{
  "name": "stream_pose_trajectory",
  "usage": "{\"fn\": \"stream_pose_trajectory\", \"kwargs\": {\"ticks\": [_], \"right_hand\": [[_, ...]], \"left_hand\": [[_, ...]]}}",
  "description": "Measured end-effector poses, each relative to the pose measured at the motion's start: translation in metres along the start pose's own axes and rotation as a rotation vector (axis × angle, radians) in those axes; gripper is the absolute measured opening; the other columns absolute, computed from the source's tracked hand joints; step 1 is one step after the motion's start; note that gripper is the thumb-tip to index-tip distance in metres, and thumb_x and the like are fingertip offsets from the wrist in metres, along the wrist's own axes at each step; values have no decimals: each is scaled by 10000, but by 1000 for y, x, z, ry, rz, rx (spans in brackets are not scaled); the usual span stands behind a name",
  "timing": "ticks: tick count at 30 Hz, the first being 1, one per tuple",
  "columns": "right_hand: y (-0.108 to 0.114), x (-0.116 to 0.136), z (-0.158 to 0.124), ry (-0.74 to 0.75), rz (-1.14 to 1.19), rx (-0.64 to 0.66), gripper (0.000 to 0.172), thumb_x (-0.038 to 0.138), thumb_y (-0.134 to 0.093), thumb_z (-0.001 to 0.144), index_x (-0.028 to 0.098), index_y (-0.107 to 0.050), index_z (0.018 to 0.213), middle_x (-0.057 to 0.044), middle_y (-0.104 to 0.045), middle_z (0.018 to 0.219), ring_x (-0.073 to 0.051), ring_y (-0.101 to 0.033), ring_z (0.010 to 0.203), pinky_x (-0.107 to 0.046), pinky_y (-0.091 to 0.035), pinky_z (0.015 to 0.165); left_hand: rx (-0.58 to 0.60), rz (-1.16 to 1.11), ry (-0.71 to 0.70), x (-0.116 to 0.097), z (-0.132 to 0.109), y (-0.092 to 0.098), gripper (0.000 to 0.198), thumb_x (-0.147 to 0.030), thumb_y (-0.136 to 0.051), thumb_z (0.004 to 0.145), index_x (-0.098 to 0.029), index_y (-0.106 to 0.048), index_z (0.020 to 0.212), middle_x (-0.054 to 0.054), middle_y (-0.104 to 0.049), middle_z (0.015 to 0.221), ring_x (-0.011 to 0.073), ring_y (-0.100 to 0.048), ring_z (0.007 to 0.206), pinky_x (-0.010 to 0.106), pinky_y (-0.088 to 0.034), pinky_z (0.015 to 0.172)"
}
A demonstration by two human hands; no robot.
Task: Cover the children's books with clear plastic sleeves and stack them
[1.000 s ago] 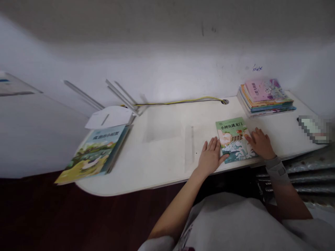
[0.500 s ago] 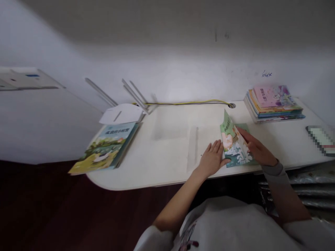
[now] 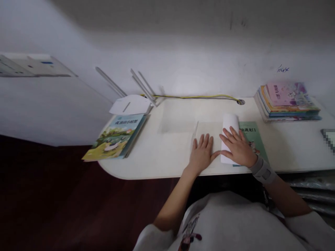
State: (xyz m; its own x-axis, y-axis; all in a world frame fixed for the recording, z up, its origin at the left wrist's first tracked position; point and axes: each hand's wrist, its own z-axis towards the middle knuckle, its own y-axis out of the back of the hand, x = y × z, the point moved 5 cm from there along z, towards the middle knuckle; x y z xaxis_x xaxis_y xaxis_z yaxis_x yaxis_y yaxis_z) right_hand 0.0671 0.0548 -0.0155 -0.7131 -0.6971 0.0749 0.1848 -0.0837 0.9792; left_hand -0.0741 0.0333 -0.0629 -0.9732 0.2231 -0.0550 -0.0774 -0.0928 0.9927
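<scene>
My left hand (image 3: 201, 155) lies palm down with its fingers stretched, on a pale, see-through sheet (image 3: 209, 128) that is hard to tell from the white desktop. Just right of it, my right hand (image 3: 239, 146) rests with fingers spread on a white, slightly curled leaf (image 3: 230, 121). This leaf covers the left part of a green picture book (image 3: 258, 134) lying flat near the desk's front edge. Part of the book's title and a little of its picture show. The tip of my left thumb reaches the white leaf's left edge.
A stack of books with a pink one on top (image 3: 286, 94) sits at the back right. On the left are a white router (image 3: 131, 104) and several picture books (image 3: 115, 137) overhanging the desk edge. A yellow cable (image 3: 193, 96) runs along the wall to a hole.
The illustrated cover that stood half raised by my right hand has folded over, and a white side now faces up. My right hand has flattened onto it. The view has shifted slightly.
</scene>
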Motion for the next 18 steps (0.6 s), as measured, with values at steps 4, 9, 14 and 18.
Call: {"fn": "stream_pose_trajectory", "kwargs": {"ticks": [4, 9, 14, 18], "right_hand": [[-8, 5, 4, -26, -62, -15, 471, 321, -423, 944, 153, -476, 1381, -130, -393, 1494, -328, -270, 1412, -599, -214, 1114], [-13, 14, 11, -58, -91, -32, 449, 253, -417, 930, 95, -513, 1340, -162, -415, 1474, -336, -291, 1399, -610, -200, 1116], [-20, 25, 16, -49, -79, -45, 439, 231, -404, 927, 96, -527, 1325, -160, -448, 1451, -329, -323, 1385, -603, -194, 1122], [-21, 33, 15, -37, -51, -49, 438, 195, -376, 926, 106, -524, 1329, -152, -452, 1451, -322, -323, 1385, -584, -187, 1131]], "left_hand": [[1, -24, 33, 4, -2, -1, 666, -544, -286, 954, -90, -384, 1432, 173, -350, 1505, 300, -306, 1408, 517, -269, 1130], [-55, -80, 57, 3, -2, 2, 568, -464, -323, 971, -94, -452, 1382, 145, -445, 1458, 265, -386, 1369, 457, -305, 1128], [-106, -138, 96, 5, -3, 6, 432, -363, -336, 981, -145, -556, 1282, 111, -553, 1373, 230, -473, 1307, 410, -373, 1084], [-104, -152, 113, 4, -3, 8, 453, -373, -354, 970, -141, -521, 1322, 123, -528, 1395, 244, -455, 1321, 424, -366, 1088]]}}
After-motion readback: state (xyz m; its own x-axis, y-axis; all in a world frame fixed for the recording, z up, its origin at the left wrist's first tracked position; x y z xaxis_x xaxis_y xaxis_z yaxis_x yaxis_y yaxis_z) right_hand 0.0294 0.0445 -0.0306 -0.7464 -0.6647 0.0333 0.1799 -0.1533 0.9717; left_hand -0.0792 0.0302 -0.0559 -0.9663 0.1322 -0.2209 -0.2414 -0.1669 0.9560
